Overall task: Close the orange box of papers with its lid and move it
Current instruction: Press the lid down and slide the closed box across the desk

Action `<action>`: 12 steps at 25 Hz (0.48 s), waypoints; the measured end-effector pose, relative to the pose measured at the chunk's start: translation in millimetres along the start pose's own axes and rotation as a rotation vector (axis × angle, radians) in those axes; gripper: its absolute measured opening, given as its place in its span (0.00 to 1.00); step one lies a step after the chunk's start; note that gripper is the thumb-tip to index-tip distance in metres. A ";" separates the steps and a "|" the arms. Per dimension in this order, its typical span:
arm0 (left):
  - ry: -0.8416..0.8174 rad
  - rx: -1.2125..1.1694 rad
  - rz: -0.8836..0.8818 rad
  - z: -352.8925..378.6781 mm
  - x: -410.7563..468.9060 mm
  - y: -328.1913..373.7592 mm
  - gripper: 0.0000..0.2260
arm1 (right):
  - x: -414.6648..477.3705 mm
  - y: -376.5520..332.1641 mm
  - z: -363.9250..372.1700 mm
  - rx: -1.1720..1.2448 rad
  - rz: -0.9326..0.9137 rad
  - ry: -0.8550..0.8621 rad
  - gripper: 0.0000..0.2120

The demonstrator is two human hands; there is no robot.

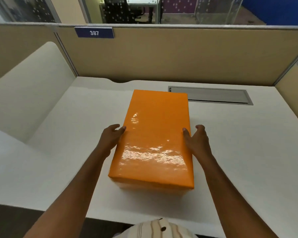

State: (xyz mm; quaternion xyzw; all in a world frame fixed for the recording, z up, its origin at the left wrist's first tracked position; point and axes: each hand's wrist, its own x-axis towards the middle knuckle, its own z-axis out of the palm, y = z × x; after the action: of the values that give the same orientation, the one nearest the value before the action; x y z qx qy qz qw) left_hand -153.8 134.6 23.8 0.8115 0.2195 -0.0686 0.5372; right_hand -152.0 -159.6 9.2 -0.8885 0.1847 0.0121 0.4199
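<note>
A glossy orange box (155, 140) stands on the white desk (239, 152) with its lid on, so the papers inside are hidden. My left hand (111, 138) presses against the box's left side, thumb resting on the lid's edge. On the opposite side, my right hand (197, 140) lies against the right side, one finger on the lid's top edge and the other fingers spread. Both hands hold the box between them at about mid-length.
A grey cable hatch (212, 96) is set into the desk just behind and right of the box. Beige partition walls (179, 54) close the desk at the back and sides, with a blue "387" sign (94, 32). A cream divider (33, 86) stands on the left.
</note>
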 end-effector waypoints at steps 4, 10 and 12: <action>-0.046 -0.136 -0.015 -5.0 -37.9 -20.2 0.23 | -31.7 20.6 -5.0 0.135 -0.048 -0.126 0.22; -0.156 -0.280 -0.065 -3.6 -62.4 -44.6 0.26 | -60.5 34.1 0.0 0.382 0.010 -0.310 0.27; -0.178 -0.346 -0.078 -4.1 -63.3 -47.3 0.25 | -67.4 37.1 5.4 0.502 0.023 -0.304 0.21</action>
State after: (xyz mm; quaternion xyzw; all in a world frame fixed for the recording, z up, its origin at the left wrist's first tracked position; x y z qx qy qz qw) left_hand -231.3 135.8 7.7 0.6885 0.2110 -0.1224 0.6830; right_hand -226.6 -155.5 -9.9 -0.7428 0.1269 0.1039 0.6492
